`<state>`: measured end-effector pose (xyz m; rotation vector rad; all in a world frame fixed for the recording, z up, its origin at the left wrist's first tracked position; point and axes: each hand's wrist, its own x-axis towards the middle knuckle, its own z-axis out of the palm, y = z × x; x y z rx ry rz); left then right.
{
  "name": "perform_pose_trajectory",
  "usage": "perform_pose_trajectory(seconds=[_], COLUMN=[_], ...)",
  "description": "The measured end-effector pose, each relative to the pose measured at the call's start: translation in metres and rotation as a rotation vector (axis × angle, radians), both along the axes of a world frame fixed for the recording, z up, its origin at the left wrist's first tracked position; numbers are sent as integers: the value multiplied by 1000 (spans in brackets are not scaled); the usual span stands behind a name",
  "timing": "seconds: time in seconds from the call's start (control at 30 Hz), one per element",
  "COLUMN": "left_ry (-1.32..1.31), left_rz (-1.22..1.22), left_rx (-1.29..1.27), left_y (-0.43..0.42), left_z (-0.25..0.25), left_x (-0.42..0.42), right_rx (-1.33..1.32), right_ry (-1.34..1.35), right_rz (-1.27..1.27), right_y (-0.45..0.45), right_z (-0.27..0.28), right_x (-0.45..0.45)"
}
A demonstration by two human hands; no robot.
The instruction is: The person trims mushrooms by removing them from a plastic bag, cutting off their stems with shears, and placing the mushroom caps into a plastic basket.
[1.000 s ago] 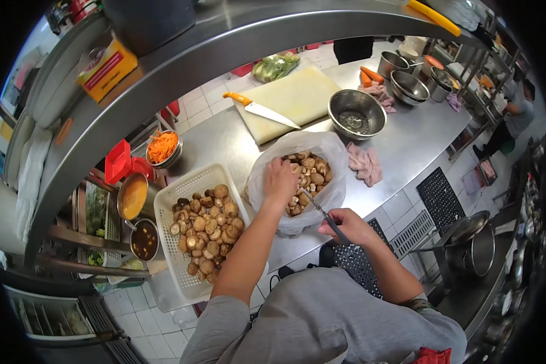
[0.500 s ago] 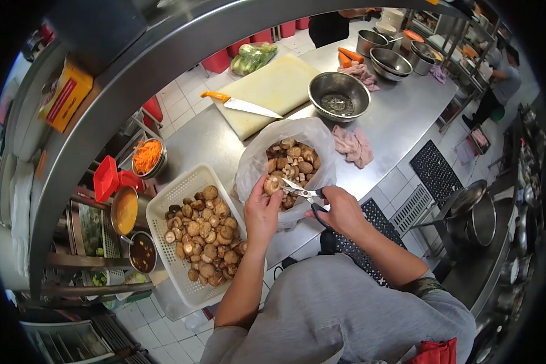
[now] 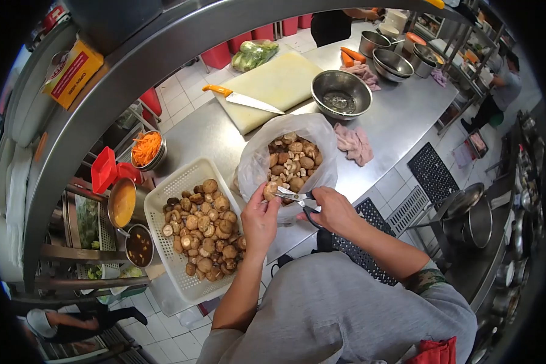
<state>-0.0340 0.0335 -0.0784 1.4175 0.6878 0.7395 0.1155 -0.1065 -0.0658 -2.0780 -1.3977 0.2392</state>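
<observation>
Between the thumb and fingers of my left hand [image 3: 259,217] is a brown mushroom [image 3: 271,190], held over the near rim of a clear plastic bag [image 3: 253,159]. My right hand [image 3: 335,210] is closed on black-handled scissors [image 3: 298,196], whose blades point left and touch the mushroom at its stem side. Inside the bag lie many whole mushrooms and pale cut stems [image 3: 293,164]. To the left, a white perforated basket [image 3: 164,267] holds a heap of brown mushrooms [image 3: 206,230], close to my left forearm.
Behind the bag, an orange-handled knife [image 3: 249,102] lies on a cutting board [image 3: 279,76]. A steel bowl [image 3: 341,95] and a pink cloth [image 3: 353,145] are at right. Shredded carrot [image 3: 145,148] fills a bowl at left. Other people [image 3: 73,321] stand farther off.
My hands, with the mushroom and scissors, have moved slightly down and left, and the scissor blades look more closed at the stem. A person has come into view at lower left.
</observation>
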Motion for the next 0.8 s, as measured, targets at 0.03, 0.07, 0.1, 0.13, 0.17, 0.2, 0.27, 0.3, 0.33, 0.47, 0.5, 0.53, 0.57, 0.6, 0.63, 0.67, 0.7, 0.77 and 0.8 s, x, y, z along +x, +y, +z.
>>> perform_pose_trajectory(seconds=[0.03, 0.07, 0.1, 0.13, 0.17, 0.2, 0.27, 0.3, 0.33, 0.47, 0.5, 0.53, 0.57, 0.6, 0.63, 0.67, 0.7, 0.77, 0.8], left_ry=[-6, -14, -23, -18, -12, -8, 28, 45, 46, 43, 31, 29, 32, 34, 44, 53, 61, 58, 56], left_rz=[-2, -5, -6, -2, 5, 14, -18, -35, -38, 16, 36, 32, 29, 26, 29, 30, 31, 14, 10], left_rx=[-3, -4, -5, -12, -20, -26, -78, -102, -89, -108, -122, -94, -72, -50, -40, -27, -15, -13, -11], left_y=[0, 2, 3, 4, 5, 8, 19, 22, 24, 16, 15, 15, 13, 10, 8, 7, 6, 9, 11], left_z=[-2, -6, -9, -11, -13, -14, -24, -24, -24, -22, -21, -22, -25, -27, -27, -24, -23, -27, -28], left_x=[-1, -1, 0, 0, 1, 2, 3, 5, 9, 9, 11, 12, 11, 9, 8, 8, 8, 7, 6], right_rx=[-20, -37, -55, -84, -115, -144, -216, -251, -243, -227, -217, -189, -166, -142, -142, -138, -135, -273, -341], right_ry=[16, 29, 42, 42, 43, 43, 249, 352, 416, 631, 668, 511, 358, 205, 185, 164, 142, 251, 305], right_rz=[0, 1, 2, -13, -26, -38, -45, -50, -58, -46, -39, -48, -57, -64, -74, -85, -96, -74, -59], right_y=[0, 1, 2, 3, 4, 6, 11, 13, 14, 10, 12, 12, 9, 8, 8, 8, 9, 10, 12], right_z=[-1, -3, -4, -5, -6, -7, -16, -19, -19, -36, -34, -31, -26, -22, -23, -25, -24, -15, -11], right_x=[-1, 1, 2, 1, -1, 0, 2, 3, 6, 3, 3, 3, 1, -1, -2, -3, -4, 0, 1])
